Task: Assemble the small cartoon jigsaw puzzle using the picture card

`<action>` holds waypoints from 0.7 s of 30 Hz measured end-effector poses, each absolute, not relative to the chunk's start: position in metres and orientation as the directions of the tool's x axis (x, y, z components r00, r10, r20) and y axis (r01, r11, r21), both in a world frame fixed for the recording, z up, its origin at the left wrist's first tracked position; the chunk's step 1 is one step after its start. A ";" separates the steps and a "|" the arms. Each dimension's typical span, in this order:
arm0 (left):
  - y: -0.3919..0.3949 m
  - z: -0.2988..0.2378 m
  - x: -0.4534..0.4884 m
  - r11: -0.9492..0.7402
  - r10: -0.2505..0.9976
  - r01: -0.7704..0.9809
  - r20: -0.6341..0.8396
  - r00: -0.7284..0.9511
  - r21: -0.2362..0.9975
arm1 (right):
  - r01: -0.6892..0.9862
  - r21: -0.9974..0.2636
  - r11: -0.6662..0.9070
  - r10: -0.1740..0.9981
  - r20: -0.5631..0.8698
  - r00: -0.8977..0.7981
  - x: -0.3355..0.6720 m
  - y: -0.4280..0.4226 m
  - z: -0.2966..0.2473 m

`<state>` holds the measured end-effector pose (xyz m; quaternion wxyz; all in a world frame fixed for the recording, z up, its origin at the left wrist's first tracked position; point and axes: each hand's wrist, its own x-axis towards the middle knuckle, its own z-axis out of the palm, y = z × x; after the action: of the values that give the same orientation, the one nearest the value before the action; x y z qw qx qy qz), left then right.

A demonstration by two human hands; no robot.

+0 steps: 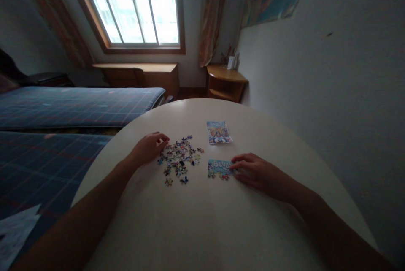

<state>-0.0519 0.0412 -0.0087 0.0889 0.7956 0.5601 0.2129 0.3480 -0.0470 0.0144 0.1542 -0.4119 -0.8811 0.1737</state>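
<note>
My left hand point(151, 147) is at the left edge of a loose heap of jigsaw pieces point(180, 155). Its fingers are bent, with a gap between index finger and thumb, and the tips touch or nearly touch the outer pieces. I make out nothing held in it. My right hand point(255, 170) lies with fingers stretched out over the right end of a partly joined jigsaw puzzle point(218, 168), covering that end. Blue fills the joined part, with large white letters, and its lower edge is uneven. Beyond it lies a small printed picture sheet point(219, 132) with a blue character.
Everything rests on a round white table point(190, 224). A bed with a blue checked cover point(79, 104) stands to the left, with papers point(19, 228) at lower left. A wall point(332, 81) runs along the right. A corner shelf point(226, 79) and a desk point(152, 68) stand behind.
</note>
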 end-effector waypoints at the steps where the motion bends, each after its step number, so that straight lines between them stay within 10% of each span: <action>1: 0.041 -0.008 -0.052 -0.360 0.928 0.856 0.234 0.289 0.371 | 0.674 -0.433 0.598 0.780 0.123 -0.613 0.348 -0.047 0.015; 21: 0.037 -0.006 -0.050 -0.327 0.944 0.860 0.099 0.314 0.392 | 0.678 -0.432 0.595 0.783 0.119 -0.611 0.349 -0.046 0.014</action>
<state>-0.0503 0.0374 -0.0062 0.1345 0.7992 0.5643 0.1572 0.3487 -0.0463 0.0138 0.1498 -0.4149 -0.8803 0.1748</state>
